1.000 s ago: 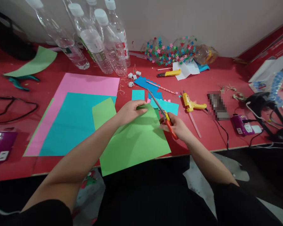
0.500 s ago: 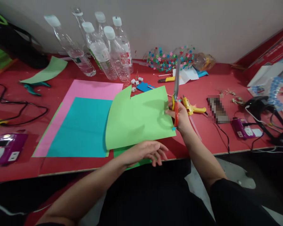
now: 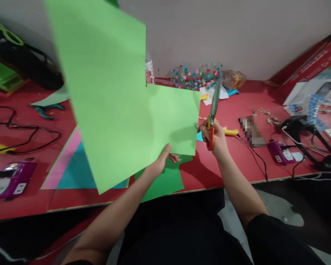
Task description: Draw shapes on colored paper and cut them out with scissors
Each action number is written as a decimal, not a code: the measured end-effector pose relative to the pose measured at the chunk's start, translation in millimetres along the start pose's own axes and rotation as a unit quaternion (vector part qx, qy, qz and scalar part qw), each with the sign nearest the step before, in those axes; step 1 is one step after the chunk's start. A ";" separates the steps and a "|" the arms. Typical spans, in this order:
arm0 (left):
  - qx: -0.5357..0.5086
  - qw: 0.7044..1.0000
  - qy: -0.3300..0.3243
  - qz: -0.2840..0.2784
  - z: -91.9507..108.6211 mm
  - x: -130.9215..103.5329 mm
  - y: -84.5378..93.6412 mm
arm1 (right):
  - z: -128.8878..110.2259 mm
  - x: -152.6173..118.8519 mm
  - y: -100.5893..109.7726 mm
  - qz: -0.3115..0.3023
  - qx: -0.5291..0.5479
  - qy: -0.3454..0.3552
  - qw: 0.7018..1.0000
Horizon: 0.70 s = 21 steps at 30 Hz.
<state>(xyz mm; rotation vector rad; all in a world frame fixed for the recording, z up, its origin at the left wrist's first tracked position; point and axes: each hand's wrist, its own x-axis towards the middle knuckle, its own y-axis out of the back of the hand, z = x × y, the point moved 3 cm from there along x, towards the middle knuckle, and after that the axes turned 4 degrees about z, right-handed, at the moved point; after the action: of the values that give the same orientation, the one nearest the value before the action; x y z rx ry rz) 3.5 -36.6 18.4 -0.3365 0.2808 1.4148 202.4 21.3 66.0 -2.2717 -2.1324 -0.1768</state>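
Note:
A large light green sheet of paper [image 3: 110,99] is lifted in front of me, with a notch cut from its upper right. My left hand [image 3: 163,161] grips the sheet's lower edge, thumb on the near face and the other fingers behind. In my right hand [image 3: 216,136] are scissors [image 3: 213,110] with orange and yellow handles, their blades pointing up. That hand's fingertips are close to the sheet's right edge; whether they touch it I cannot tell. Beneath the sheet lie darker green paper [image 3: 162,182], teal paper [image 3: 74,169] and pink paper [image 3: 63,160].
On the red table [image 3: 209,169], a yellow glue gun [image 3: 231,131] lies right of my right hand. Behind is a bottle covered with coloured stars [image 3: 193,77]. Purple power sockets [image 3: 284,151] and cables are at the right, more at the left [image 3: 15,178]. Pliers [image 3: 48,110] lie far left.
The light green sheet has risen and swung upright on its left side, hiding most of the clear bottles. My left hand has closed on its lower edge. The scissors have shifted slightly right.

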 end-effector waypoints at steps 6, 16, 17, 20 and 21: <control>-0.082 0.988 -0.107 0.070 25.0 15.3 14.1 | 8.7 -21.1 -7.6 -0.107 0.001 -0.053 0.993; -0.264 0.964 -0.028 0.014 27.1 18.5 -12.1 | 13.8 22.0 -15.5 0.108 0.126 -0.100 0.981; -0.277 0.961 -0.006 0.007 25.8 18.4 -13.5 | 12.0 24.7 -16.6 0.113 0.131 -0.102 0.980; -0.299 0.953 0.037 0.013 24.2 18.7 -13.2 | 7.0 26.7 -20.7 0.079 0.154 -0.117 0.978; -0.304 0.952 0.033 0.019 24.3 19.1 -11.6 | 5.9 25.2 -21.7 0.055 0.153 -0.120 0.979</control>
<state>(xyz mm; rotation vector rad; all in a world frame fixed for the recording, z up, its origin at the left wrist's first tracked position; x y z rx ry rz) 17.5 -11.1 34.1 -0.8875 -0.1058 1.5089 182.7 48.4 61.2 -2.3115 -1.9541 0.4198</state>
